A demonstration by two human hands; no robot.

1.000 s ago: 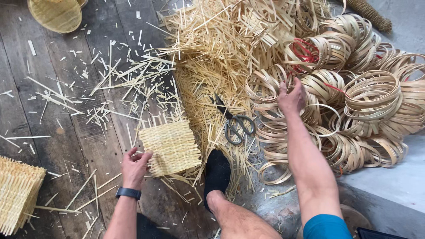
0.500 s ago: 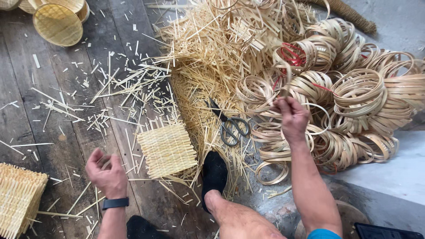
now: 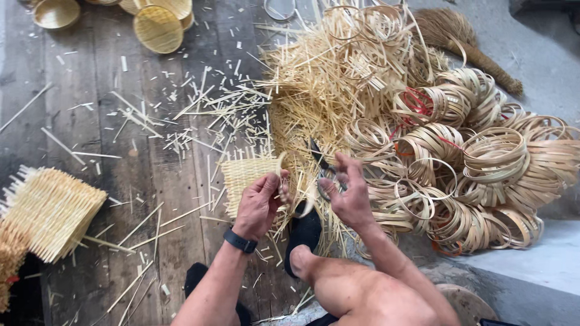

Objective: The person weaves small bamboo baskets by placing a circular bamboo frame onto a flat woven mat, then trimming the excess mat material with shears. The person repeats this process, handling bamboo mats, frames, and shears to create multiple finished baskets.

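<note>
Both hands have come together since half a second ago, lifting a thin bamboo ring [image 3: 300,181] above the woven mat [image 3: 249,181]. Stacked woven mats [image 3: 51,211] lie far left; left hand [image 3: 260,205] pinches the ring's edge, right hand [image 3: 349,194] grips its other side, fingers partly spread. Scissors [image 3: 323,169] beyond, coiled rings [image 3: 483,175] rightward.

No package, label, sign or screen shows anywhere in this view of the floor and the woven work.
</note>
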